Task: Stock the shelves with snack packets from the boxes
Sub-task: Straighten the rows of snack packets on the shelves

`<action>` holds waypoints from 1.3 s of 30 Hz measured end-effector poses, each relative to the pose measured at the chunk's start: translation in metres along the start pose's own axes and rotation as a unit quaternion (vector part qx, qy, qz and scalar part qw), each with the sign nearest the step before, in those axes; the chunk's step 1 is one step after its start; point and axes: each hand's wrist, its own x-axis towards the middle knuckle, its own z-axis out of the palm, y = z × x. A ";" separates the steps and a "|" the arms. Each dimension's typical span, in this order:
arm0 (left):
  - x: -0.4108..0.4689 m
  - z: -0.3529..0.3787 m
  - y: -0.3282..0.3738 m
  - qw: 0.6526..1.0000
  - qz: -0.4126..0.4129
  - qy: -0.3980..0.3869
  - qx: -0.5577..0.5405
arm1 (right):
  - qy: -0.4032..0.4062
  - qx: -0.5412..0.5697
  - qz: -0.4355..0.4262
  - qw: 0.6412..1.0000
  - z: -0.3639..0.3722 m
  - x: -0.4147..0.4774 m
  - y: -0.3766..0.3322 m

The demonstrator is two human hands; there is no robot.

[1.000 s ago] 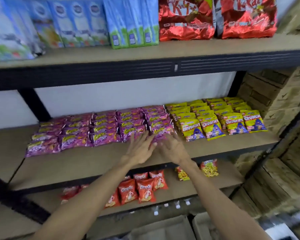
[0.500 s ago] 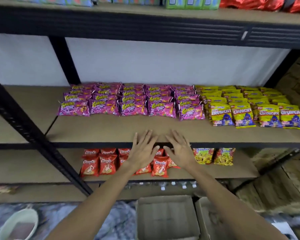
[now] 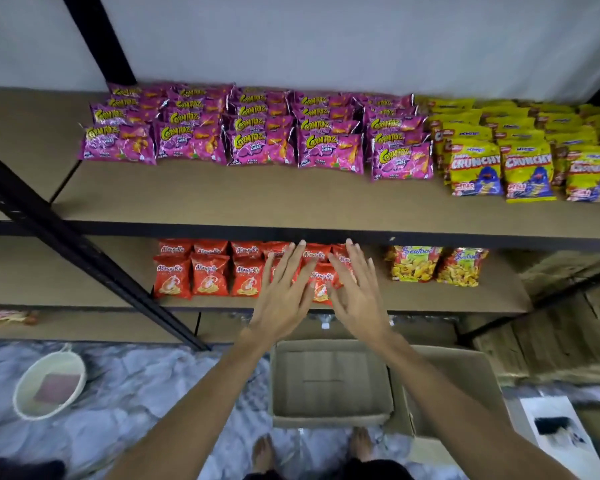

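Rows of purple Corntoz packets [image 3: 257, 129] and yellow Crunchy packets [image 3: 520, 150] lie on the middle shelf [image 3: 222, 202]. On the shelf below stand red packets [image 3: 208, 271] and two yellow Seafood packets [image 3: 437, 265]. My left hand [image 3: 284, 296] and my right hand [image 3: 357, 292] are held side by side in front of the red packets, fingers straight and spread, holding nothing. Beneath them on the floor sits an open cardboard box [image 3: 329, 379] that looks empty, with a second box [image 3: 458, 386] to its right.
A black diagonal shelf brace [image 3: 84, 251] crosses the left side. A white basket [image 3: 51, 386] rests on the marbled floor at left. A red packet [image 3: 4, 315] lies on the lowest shelf, far left. Paper [image 3: 558, 431] lies at bottom right. My bare feet [image 3: 264, 452] show below.
My view has tilted down from the upper shelves toward the floor and boxes. Both hands drew back from the purple packets and lowered to the red-packet shelf, still spread and holding nothing.
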 end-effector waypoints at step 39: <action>-0.013 0.193 -0.202 0.991 -0.060 0.115 0.041 | 0.006 0.034 -0.140 0.990 0.256 0.069 0.077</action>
